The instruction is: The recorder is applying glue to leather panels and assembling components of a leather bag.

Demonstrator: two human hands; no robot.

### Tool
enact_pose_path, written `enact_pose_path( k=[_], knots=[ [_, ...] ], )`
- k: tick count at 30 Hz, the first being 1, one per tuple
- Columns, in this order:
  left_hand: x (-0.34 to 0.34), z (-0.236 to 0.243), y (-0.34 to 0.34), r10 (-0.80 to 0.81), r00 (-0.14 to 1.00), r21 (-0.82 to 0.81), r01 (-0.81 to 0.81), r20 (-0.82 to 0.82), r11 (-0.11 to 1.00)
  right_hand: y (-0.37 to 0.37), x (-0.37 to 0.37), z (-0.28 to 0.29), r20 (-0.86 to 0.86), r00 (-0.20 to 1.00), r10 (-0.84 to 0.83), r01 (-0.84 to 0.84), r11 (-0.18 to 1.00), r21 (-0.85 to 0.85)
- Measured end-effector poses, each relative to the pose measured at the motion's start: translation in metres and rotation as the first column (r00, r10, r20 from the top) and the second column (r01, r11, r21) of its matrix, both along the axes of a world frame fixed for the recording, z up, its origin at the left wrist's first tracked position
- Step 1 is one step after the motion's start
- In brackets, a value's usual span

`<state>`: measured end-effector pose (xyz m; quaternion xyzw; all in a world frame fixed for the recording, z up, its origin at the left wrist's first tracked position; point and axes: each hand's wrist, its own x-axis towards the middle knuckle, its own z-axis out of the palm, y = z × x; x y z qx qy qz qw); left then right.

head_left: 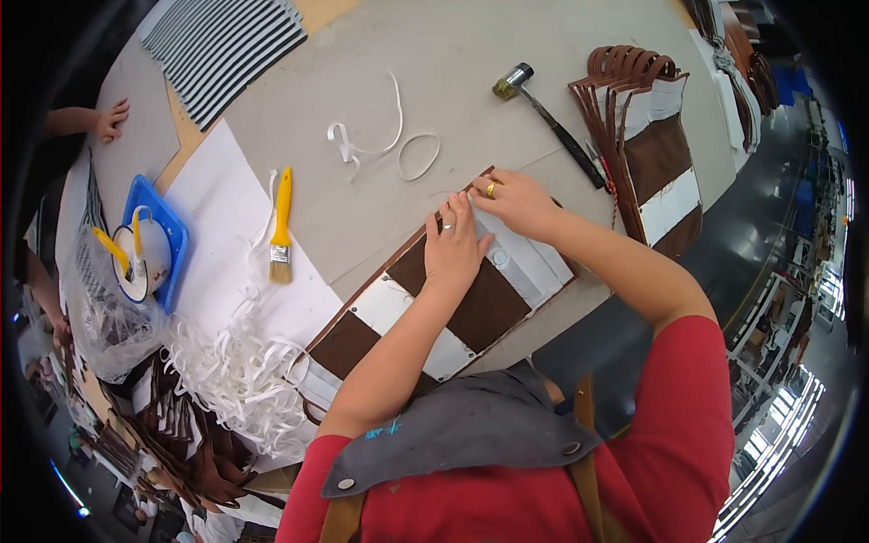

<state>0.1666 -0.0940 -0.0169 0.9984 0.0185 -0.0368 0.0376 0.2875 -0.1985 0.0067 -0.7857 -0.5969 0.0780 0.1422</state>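
A brown and white panel (pixel 487 312) with a thin brown edging lies slantwise on the table in front of me. My left hand (pixel 455 249) rests on its upper part, fingers stretched toward the far edge and thumb apart. At the far corner my right hand (pixel 516 204) is closed, its bent fingers pinching the panel's edge beside my left fingertips. What lies under those fingertips is hidden. Small round metal studs dot the panel's white strip (pixel 385 303). The panel's near left end passes under my left forearm.
Right of the panel lie a hammer (pixel 561 131) and a stack of brown and white pieces with handles (pixel 652 136). Leftward are a yellow brush (pixel 281 226), a heap of white strips (pixel 235 385), a blue tray (pixel 178 231) with a pot, striped fabric (pixel 222 50) and another person's hand (pixel 110 120).
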Motion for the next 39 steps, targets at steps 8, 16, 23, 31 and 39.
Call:
enact_pose_path(
  k=[8, 16, 23, 31, 39],
  knots=[
    [0.008, 0.011, -0.005, -0.036, 0.995, 0.107, 0.047, -0.095, 0.993, -0.003, -0.011, -0.014, -0.171, 0.93, -0.326, 0.347, 0.931, 0.114],
    [-0.032, 0.037, 0.033, -0.001, 0.99, -0.254, 0.036, 0.139, 0.967, -0.018, -0.022, 0.008, -0.056, 0.93, -0.364, 0.368, 0.907, 0.207],
    [-0.118, 0.039, 0.035, -0.072, 0.997, -0.415, 0.069, 0.009, 0.907, -0.057, -0.051, 0.016, -0.23, 0.788, -0.571, 0.61, 0.775, 0.166],
    [-0.156, 0.042, 0.024, -0.071, 0.997, -0.5, 0.04, -0.043, 0.865, -0.062, -0.07, -0.009, -0.328, 0.684, -0.651, 0.698, 0.715, 0.036],
    [-0.199, 0.039, 0.013, -0.021, 1.0, -0.507, 0.016, -0.003, 0.862, -0.069, -0.063, -0.013, -0.372, 0.575, -0.729, 0.759, 0.645, -0.09]
  ],
)
